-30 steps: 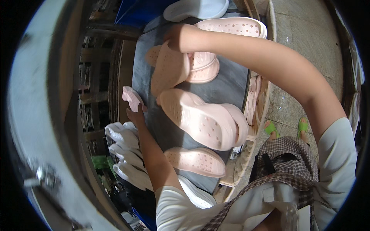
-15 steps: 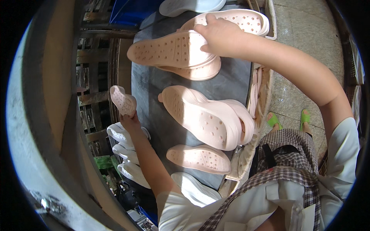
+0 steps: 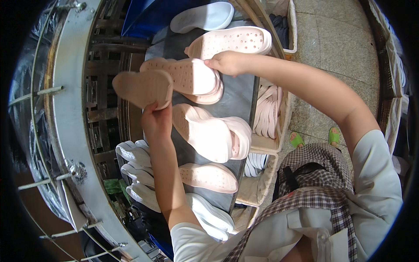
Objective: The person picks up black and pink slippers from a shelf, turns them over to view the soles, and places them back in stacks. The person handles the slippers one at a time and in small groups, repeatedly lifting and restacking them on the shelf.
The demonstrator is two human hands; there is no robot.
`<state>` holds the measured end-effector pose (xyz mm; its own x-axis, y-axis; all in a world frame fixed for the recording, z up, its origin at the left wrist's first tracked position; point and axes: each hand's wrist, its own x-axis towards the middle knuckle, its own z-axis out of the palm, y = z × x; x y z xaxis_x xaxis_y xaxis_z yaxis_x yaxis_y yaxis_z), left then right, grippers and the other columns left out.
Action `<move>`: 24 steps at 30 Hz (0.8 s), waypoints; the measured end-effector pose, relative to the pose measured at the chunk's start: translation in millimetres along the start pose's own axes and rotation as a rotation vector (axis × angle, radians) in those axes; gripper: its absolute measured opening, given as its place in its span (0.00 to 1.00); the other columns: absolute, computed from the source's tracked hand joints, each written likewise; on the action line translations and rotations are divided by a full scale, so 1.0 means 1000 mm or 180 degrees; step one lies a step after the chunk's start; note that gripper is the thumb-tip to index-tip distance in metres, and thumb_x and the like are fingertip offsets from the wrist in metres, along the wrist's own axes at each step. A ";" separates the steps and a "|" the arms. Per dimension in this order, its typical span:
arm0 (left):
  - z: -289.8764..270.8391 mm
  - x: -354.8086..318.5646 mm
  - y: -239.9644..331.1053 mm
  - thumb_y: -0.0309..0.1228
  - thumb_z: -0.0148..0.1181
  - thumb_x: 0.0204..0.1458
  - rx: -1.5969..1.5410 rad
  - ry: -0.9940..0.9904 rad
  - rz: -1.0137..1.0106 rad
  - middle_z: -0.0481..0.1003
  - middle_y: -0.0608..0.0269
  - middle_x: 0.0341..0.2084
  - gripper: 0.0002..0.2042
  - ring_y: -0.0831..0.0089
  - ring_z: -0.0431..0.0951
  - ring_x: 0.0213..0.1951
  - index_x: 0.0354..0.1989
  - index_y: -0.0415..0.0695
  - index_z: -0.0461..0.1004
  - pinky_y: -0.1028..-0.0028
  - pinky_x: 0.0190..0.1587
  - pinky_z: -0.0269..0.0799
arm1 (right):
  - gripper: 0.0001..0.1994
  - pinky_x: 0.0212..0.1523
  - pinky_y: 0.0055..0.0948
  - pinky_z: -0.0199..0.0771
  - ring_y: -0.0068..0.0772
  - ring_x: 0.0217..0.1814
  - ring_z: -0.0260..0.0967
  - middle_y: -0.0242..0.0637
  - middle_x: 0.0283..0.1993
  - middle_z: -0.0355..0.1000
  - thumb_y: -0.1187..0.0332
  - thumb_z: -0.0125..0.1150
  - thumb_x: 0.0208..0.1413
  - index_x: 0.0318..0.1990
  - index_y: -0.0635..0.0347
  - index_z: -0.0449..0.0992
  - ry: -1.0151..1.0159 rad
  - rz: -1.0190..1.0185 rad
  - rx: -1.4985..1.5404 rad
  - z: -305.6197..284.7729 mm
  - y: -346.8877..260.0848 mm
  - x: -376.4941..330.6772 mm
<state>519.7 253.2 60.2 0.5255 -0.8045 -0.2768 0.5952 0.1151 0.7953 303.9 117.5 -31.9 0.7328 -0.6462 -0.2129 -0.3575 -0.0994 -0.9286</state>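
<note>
My left hand [image 3: 158,122] grips one end of a pink shoe sole [image 3: 142,87], raised over the board's left edge. My right hand [image 3: 228,63] holds the near end of the top sole on a stack of pink shoe soles [image 3: 194,76], its thumb on top and its other fingers partly hidden. Just beyond that hand lies another pink sole [image 3: 244,40] dotted with holes. A second pink pile [image 3: 209,135] sits nearer to me, with a single pink sole [image 3: 208,177] below it. The grey board [image 3: 238,94] carries them all.
White soles [image 3: 135,153] hang together at the left edge, and more white soles [image 3: 209,216] lie near my left arm. One white sole [image 3: 203,17] is at the far end. Lined baskets [image 3: 281,118] stand along the right. A metal frame [image 3: 78,109] rises at left.
My left hand has brought its sole up and closer to the stack. My right hand has shifted left, from between the far sole and the stack to the stack's end. The view has swung too.
</note>
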 end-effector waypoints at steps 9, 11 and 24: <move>0.018 0.024 -0.026 0.29 0.42 0.62 0.0941 0.0317 -0.0241 0.65 0.55 0.53 0.16 0.63 0.64 0.56 0.57 0.37 0.59 0.63 0.58 0.62 | 0.39 0.44 0.42 0.68 0.42 0.52 0.62 0.46 0.53 0.60 0.64 0.63 0.41 0.62 0.56 0.49 -0.0184 0.0220 0.2987 0.034 -0.013 -0.010; 0.017 0.025 -0.020 0.32 0.47 0.60 0.1119 0.0277 -0.0197 0.65 0.57 0.53 0.18 0.65 0.64 0.55 0.56 0.39 0.60 0.65 0.57 0.61 | 0.37 0.38 0.37 0.68 0.36 0.47 0.63 0.43 0.48 0.62 0.68 0.61 0.41 0.61 0.56 0.51 -0.0094 0.0409 0.3251 0.028 -0.025 -0.014; 0.115 -0.120 -0.053 0.45 0.50 0.57 0.1299 -0.1165 -0.0060 0.66 0.54 0.54 0.26 0.59 0.67 0.56 0.59 0.42 0.58 0.53 0.56 0.65 | 0.46 0.51 0.33 0.68 0.44 0.58 0.59 0.54 0.59 0.55 0.74 0.55 0.37 0.67 0.64 0.38 0.0117 -0.1010 0.2538 -0.039 -0.036 -0.226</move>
<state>355.0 276.6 113.3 0.2278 -0.9628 -0.1451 0.2801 -0.0780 0.9568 128.1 237.8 61.5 0.7051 -0.7034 0.0901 0.3849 0.2730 -0.8817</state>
